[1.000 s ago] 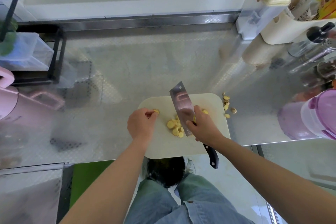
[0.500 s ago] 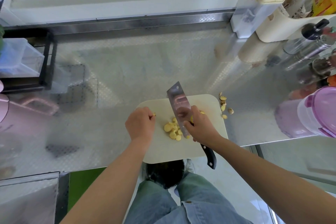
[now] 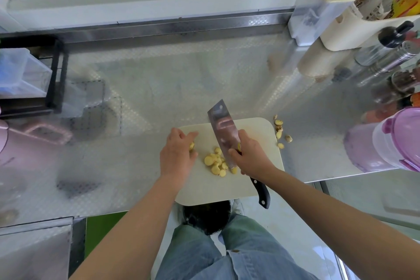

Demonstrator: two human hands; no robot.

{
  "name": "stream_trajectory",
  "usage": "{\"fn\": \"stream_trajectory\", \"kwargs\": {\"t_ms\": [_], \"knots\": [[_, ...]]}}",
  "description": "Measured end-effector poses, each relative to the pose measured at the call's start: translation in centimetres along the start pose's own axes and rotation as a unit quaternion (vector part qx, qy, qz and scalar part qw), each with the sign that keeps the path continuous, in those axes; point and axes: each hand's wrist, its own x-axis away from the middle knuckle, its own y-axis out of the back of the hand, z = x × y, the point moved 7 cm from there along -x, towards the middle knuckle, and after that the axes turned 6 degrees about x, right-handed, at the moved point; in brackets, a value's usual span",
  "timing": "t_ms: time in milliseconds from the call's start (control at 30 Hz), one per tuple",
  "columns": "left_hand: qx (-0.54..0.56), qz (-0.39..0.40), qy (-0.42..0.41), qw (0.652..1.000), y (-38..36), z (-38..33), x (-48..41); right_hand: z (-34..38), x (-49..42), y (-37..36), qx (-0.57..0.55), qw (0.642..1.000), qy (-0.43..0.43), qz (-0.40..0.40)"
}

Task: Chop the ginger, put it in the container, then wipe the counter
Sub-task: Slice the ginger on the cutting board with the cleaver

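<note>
A white cutting board [image 3: 261, 134] lies at the counter's front edge. A heap of yellow ginger slices [image 3: 216, 163] sits in its middle. My right hand [image 3: 250, 154] grips a cleaver [image 3: 223, 129] near the blade, its edge down beside the slices and its black handle sticking out past the board's front. My left hand [image 3: 177, 154] holds a small ginger piece [image 3: 192, 145] on the board's left part, fingers curled round it. Peel scraps [image 3: 280, 132] lie on the steel counter [image 3: 159, 88] just right of the board.
A clear container with a purple lid [image 3: 395, 141] stands at the right edge. Bottles and a cream holder [image 3: 341, 29] crowd the back right. A black rack with a clear bin [image 3: 22, 75] sits at the left, a pink jug [image 3: 34, 134] below it.
My left hand has curled further over the ginger piece and shifted slightly toward me. The cleaver and my right hand stay in about the same place by the slices.
</note>
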Motion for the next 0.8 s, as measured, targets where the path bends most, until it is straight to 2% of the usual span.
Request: {"fn": "stream_trajectory", "kwargs": {"t_ms": [67,200,467,533,600,700,800], "knots": [[0.011,0.006,-0.023,1.0,-0.2,0.0,-0.1,0.0,0.0,0.0,0.001,1.0,-0.002,0.002],[0.056,-0.002,-0.014,0.998,0.0,0.7,-0.2,0.1,0.0,0.1,-0.002,1.0,-0.004,0.003],[0.024,-0.022,0.005,0.999,0.7,1.4,-1.1,0.0,0.2,0.8,-0.033,0.999,-0.003,-0.011],[-0.015,-0.043,-0.019,0.999,0.9,0.7,-0.6,-0.5,0.1,0.8,-0.037,0.999,-0.013,-0.013],[0.002,-0.057,-0.073,0.996,0.8,-0.6,0.2,-1.0,0.1,1.0,-0.042,0.999,-0.022,-0.019],[0.043,0.024,-0.144,0.988,-1.2,-2.7,1.4,-1.8,0.2,1.4,-0.052,0.998,-0.035,-0.03],[0.04,0.088,-0.123,0.988,-2.9,-3.0,1.6,-2.6,0.4,2.1,-0.074,0.995,-0.047,-0.049]]}}
